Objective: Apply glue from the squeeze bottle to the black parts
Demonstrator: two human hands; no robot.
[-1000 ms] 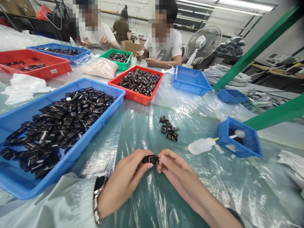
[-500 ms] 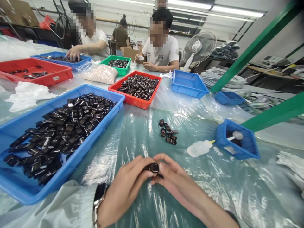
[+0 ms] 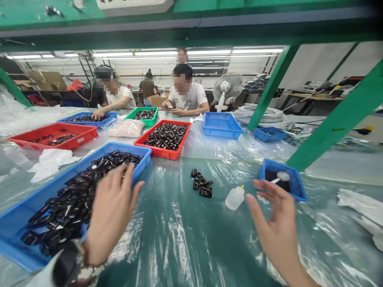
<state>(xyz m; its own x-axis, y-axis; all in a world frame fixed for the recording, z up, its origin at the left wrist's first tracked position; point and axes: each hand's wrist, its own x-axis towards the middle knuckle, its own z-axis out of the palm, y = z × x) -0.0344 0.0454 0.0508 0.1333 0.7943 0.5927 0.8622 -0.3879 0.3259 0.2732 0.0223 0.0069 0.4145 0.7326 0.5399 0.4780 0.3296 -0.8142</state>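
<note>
My left hand point(image 3: 112, 209) reaches over the right side of a large blue tray point(image 3: 18, 209), its fingers stretched and thumb apart, with nothing seen in it. The tray is heaped with small glossy black casings point(image 3: 73, 191). On the right, my right hand point(image 3: 275, 225) is raised with fingers spread and curved, also holding nothing. Just left of its thumb, a translucent white squeeze bottle point(image 3: 235, 198) lies on the table. Behind its fingers stands a small blue bin point(image 3: 295, 189) with a white spoon-like tool point(image 3: 283, 176). Between the hands lies a small cluster of black casings point(image 3: 201, 182).
Farther back are a red tray point(image 3: 176, 153) of black parts, an empty-looking blue tray point(image 3: 223, 131), a green tray point(image 3: 155, 115), another red tray point(image 3: 30, 143) and a bag of pale granules point(image 3: 127, 128). Green posts point(image 3: 335, 123) rise at right. Co-workers sit opposite.
My hands were together around a black casing; they have come apart, left to the blue tray, right toward the bottle and bin. The casing is in neither hand now. The view has tilted up.
</note>
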